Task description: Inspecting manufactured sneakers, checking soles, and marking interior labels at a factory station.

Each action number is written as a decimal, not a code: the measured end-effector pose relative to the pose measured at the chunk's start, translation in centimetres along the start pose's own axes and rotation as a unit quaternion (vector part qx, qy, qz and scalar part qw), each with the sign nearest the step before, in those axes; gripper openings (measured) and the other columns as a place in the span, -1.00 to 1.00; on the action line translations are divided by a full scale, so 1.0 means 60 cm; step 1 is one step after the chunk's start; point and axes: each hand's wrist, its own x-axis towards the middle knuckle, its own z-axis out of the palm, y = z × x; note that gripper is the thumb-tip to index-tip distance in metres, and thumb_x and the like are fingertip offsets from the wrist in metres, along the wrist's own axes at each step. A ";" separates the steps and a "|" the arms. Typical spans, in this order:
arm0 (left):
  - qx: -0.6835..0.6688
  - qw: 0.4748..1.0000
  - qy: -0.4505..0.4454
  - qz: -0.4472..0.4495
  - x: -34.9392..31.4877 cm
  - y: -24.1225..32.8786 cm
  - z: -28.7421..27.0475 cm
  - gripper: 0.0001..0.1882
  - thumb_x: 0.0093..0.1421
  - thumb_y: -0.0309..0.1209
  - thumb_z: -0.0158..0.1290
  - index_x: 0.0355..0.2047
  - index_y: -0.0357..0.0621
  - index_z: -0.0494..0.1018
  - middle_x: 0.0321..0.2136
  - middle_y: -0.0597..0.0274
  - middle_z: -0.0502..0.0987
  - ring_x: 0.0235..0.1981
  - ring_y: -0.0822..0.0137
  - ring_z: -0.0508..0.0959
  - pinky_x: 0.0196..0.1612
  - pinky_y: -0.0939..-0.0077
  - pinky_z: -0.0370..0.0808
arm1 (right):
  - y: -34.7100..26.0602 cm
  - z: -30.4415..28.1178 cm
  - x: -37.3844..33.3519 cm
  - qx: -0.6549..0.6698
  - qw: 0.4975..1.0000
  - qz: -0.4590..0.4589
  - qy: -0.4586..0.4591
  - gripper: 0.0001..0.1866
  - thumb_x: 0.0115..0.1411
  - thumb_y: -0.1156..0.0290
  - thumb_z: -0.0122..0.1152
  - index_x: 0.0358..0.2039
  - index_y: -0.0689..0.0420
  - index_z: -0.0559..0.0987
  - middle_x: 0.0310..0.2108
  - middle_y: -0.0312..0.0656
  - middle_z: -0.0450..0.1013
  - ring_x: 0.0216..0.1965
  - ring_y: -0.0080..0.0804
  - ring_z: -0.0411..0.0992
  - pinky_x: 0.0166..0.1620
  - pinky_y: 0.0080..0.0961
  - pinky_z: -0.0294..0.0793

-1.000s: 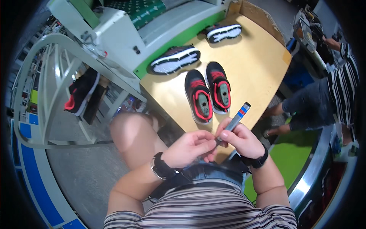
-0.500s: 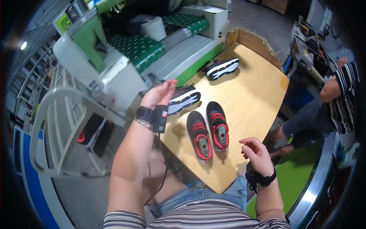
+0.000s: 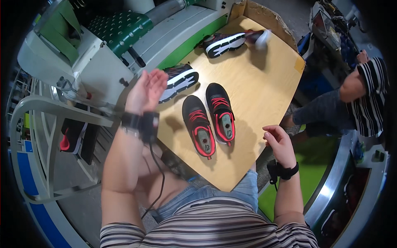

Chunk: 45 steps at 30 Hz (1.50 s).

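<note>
My left hand [image 3: 145,91] is raised at the table's left edge, palm partly turned up, its fingers apart and holding nothing. Beside its fingertips a dark sneaker [image 3: 180,82] lies on its side, its black-and-white sole facing me. My right hand [image 3: 279,142] hovers off the table's right edge, fingers loosely bent, nothing visible in it. Between my hands stand two upright black sneakers with red laces and lining, a left one [image 3: 194,118] and a right one [image 3: 218,103]. Farther back another sneaker [image 3: 225,44] lies on its side, with a motion-blurred shoe [image 3: 258,38] by its toe.
The wooden table [image 3: 248,99] has a cardboard barrier [image 3: 273,18] at its far end. A machine with a green studded belt [image 3: 120,29] borders it on the left. A metal frame rack [image 3: 25,124] holds a shoe [image 3: 72,136]. At right sits another person in a striped shirt [image 3: 364,99].
A blurred shoe has appeared at the table's far end. My left hand has moved left and its fingers have spread. The whole view has shifted, moving the table's contents up and left.
</note>
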 end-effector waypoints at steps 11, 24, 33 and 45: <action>0.514 0.845 -0.096 0.112 -0.250 -0.255 0.025 0.43 -0.13 -0.22 0.47 0.39 -0.26 -0.46 0.39 -0.22 -0.28 0.43 -0.12 -0.19 0.41 0.02 -0.08 | -0.036 0.040 0.071 -0.204 0.956 -0.163 -0.135 0.04 0.00 0.36 0.49 0.38 0.17 0.01 0.33 0.04 0.10 0.34 -0.20 0.12 0.31 -0.27 0.16; 0.179 0.977 0.001 0.120 -0.180 -0.140 0.105 0.11 -0.01 -0.72 0.17 0.43 -0.10 -0.27 0.24 0.09 0.22 0.20 0.24 0.35 0.22 0.36 0.33 | 0.045 0.223 0.045 0.073 0.979 -0.188 -0.025 0.15 0.04 0.61 0.34 0.43 0.11 -0.29 0.34 0.14 0.02 0.32 -0.18 0.15 0.31 -0.30 0.19; 0.392 0.778 0.075 0.485 -0.020 0.089 0.219 0.15 0.01 -0.51 0.22 0.40 -0.34 -0.38 0.30 -0.17 0.05 0.27 0.08 0.21 0.29 0.36 0.19 | -0.289 0.148 0.264 0.171 0.928 -0.330 -0.018 -0.14 0.13 0.45 0.35 0.30 0.11 -0.01 0.04 -0.02 0.38 0.04 -0.35 0.41 0.10 -0.46 0.41; 0.574 0.669 -0.011 0.472 0.000 0.020 0.142 -0.13 0.12 -0.51 0.17 0.37 -0.22 -0.06 0.31 -0.08 0.06 0.34 0.06 0.10 0.38 0.27 -0.02 | -0.382 0.337 0.651 -0.118 0.889 -0.360 0.258 -0.28 0.12 0.26 0.25 0.26 0.12 0.19 0.11 0.14 0.36 0.12 0.15 0.35 0.20 -0.06 0.27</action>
